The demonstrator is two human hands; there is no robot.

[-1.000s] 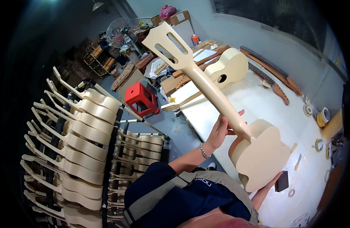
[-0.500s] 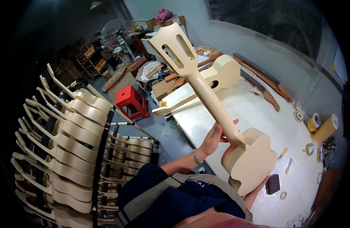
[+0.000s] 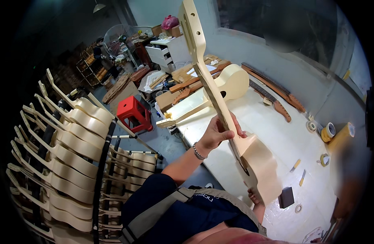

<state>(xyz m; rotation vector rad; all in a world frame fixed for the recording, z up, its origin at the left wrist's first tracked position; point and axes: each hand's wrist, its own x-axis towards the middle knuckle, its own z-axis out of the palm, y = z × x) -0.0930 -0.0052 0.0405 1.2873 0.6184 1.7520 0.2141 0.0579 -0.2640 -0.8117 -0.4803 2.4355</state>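
A small cream-coloured guitar (image 3: 258, 162), with a slotted headstock and no strings, is held up on a slant before me, its side turned toward me. My left hand (image 3: 219, 133) is wrapped round the neck close to the body, thumb on the near side. At the lower end of the body, my right hand (image 3: 254, 198) grips the edge; part of it is hidden behind the guitar. Another cream guitar (image 3: 233, 81) lies on the white table (image 3: 272, 118) beyond, its soundhole facing up.
On my left stands a rack holding several cream guitars (image 3: 75, 168), with a red stool (image 3: 134, 114) beyond it. On the table are guitar necks (image 3: 272, 97), tape rolls (image 3: 328, 132), two small knives (image 3: 302, 178) and a dark block (image 3: 287, 198). A person (image 3: 98, 49) stands far back.
The guitar has rotated from showing its back to showing its side, and its headstock is higher in view. My left hand has shifted its grip round the neck; both hands still hold it.
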